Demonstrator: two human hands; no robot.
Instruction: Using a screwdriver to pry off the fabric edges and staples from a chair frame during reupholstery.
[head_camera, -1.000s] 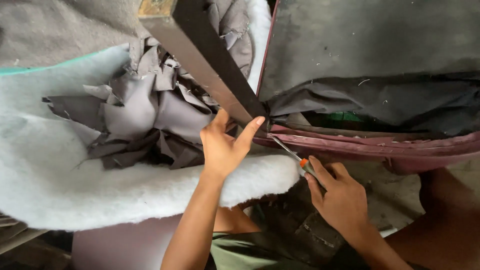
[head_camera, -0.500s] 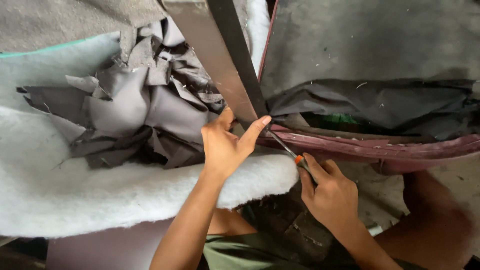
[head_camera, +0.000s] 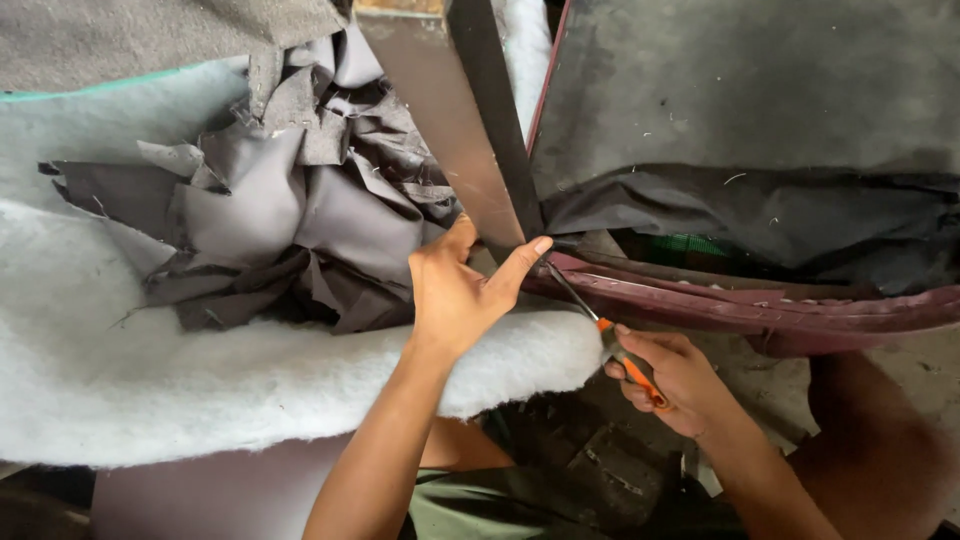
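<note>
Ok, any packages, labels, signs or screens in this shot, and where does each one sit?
None in view: only the left hand on a dark wooden leg, the right hand holding an orange-handled screwdriver, grey fabric scraps and white batting.

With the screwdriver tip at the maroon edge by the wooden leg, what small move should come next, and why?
Probably lever the screwdriver gently: its tip sits at the maroon trim, the right hand grips its handle, and the left hand braces the wooden leg.
</note>
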